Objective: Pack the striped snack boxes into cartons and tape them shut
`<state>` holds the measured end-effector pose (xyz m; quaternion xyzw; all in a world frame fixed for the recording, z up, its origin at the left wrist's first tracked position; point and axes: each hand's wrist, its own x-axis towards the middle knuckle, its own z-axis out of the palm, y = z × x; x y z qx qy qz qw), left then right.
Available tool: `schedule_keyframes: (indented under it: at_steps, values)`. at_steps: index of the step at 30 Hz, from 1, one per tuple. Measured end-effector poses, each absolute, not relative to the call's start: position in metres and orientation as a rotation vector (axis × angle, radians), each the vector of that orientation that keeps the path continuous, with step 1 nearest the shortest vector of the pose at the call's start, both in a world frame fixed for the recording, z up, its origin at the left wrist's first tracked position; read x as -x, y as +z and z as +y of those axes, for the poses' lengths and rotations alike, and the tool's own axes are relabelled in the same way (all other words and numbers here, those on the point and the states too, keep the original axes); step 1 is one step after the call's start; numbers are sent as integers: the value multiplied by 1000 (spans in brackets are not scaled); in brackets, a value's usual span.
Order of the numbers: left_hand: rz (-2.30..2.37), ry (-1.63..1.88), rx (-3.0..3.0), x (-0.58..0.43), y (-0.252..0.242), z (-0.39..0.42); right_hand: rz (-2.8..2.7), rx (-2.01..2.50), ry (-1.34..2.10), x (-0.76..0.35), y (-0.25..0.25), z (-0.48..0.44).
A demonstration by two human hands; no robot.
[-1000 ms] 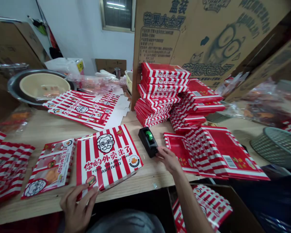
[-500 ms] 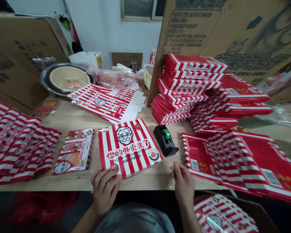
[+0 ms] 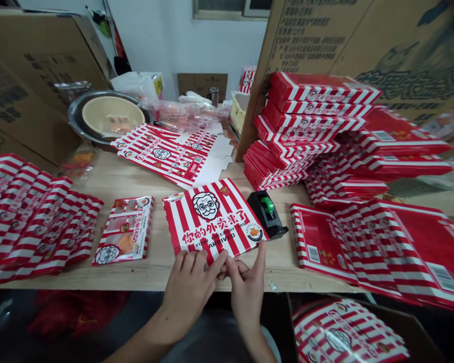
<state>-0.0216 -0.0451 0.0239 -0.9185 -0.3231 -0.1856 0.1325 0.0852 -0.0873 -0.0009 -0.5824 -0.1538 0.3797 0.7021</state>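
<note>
A flat red-and-white striped takeaway box (image 3: 212,222) with a cartoon face lies in front of me. My left hand (image 3: 191,282) is closed at its front edge, fingers curled over the rim. Right beside it, my right hand (image 3: 247,290) meets the same edge, thumb and fingers pinched together near my left thumb, index finger stretched toward the box's corner. What the pinch holds, if anything, is hidden. A black tape dispenser (image 3: 268,214) with a green core stands against the box's right side. To the left lies a smaller box (image 3: 124,231) with a food picture.
Folded striped boxes (image 3: 38,217) line the left side. Stacked boxes (image 3: 318,121) and a leaning row (image 3: 371,247) fill the right. Flat box sheets (image 3: 166,151) and a cream bowl (image 3: 111,113) lie behind. Below the table's front edge, a carton holds striped boxes (image 3: 344,333).
My right hand has moved left from the bare tabletop to the box's front edge, next to my left hand. My left hand has shifted slightly right relative to the box. The view has shifted slightly.
</note>
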Motion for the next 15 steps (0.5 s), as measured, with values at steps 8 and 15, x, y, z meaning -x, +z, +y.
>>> schedule_keyframes:
  at_steps: [8, 15]
  values:
    - [-1162, -864, 2847, 38, 23, -36, -747, 1649, 447, -119, -35, -105]
    - [-2606, -710, 1886, 157, -19, 25, -1288, 1708, 105, -191, -15, -84]
